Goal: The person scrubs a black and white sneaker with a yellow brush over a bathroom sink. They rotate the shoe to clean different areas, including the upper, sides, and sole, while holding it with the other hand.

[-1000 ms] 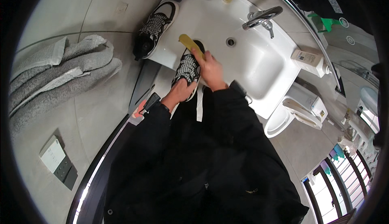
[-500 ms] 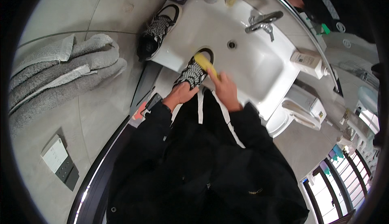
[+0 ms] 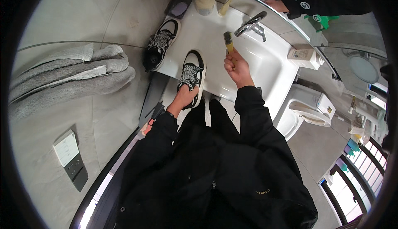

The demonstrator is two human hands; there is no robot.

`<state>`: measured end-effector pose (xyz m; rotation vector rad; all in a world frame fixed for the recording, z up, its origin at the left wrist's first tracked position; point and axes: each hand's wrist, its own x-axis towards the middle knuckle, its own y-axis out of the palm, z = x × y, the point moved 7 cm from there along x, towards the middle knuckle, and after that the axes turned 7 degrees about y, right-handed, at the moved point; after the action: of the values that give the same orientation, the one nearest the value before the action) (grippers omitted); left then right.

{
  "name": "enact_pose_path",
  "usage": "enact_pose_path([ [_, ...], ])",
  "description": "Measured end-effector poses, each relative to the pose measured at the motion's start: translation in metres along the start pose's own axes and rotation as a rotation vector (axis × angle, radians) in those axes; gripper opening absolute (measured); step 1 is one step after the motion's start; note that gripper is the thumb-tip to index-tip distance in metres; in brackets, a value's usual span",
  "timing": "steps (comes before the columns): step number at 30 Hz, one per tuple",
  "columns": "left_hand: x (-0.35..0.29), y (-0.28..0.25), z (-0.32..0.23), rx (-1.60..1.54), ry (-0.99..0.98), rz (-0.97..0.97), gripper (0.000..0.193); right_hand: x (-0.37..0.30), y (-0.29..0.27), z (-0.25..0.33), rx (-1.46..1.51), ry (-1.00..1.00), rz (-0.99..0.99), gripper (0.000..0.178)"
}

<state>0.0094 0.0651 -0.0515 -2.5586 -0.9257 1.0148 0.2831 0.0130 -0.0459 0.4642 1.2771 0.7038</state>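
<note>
A black-and-white lace-up sneaker [image 3: 195, 72] is held over the near edge of the white sink [image 3: 269, 59]. My left hand [image 3: 181, 98] is closed around its heel end, with the toe pointing away from me. My right hand [image 3: 239, 68] grips a yellow-handled brush [image 3: 229, 44], its dark bristles up, over the basin and just short of the chrome faucet [image 3: 250, 24]. The matching sneaker [image 3: 162, 43] rests on the sink's left rim, apart from both hands.
At the back rim stand a cream bottle [image 3: 205, 3], a yellowish tube [image 3: 224, 7] and a dark dish with a purple bar [image 3: 179, 9]. A white bottle [image 3: 304, 59] lies on the right, beyond it a toilet [image 3: 292, 117]. Grey towels [image 3: 70, 77] hang left.
My right hand has lifted the brush off the sneaker and moved it away toward the faucet, bristles now upward. The sneaker has turned more upright in my left hand, showing its white sole edge.
</note>
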Motion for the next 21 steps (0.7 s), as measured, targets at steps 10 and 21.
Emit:
enact_pose_path([
  [10, -0.051, -0.048, -0.053, -0.496, 0.082, -0.153, 0.053, -0.024, -0.058, 0.028, -0.712, -0.42, -0.192, 0.023],
  [21, -0.056, -0.062, -0.098, -0.655, 0.248, -0.2, 0.051, -0.157, 0.021, -0.049, -1.306, -0.681, -0.295, 0.05],
])
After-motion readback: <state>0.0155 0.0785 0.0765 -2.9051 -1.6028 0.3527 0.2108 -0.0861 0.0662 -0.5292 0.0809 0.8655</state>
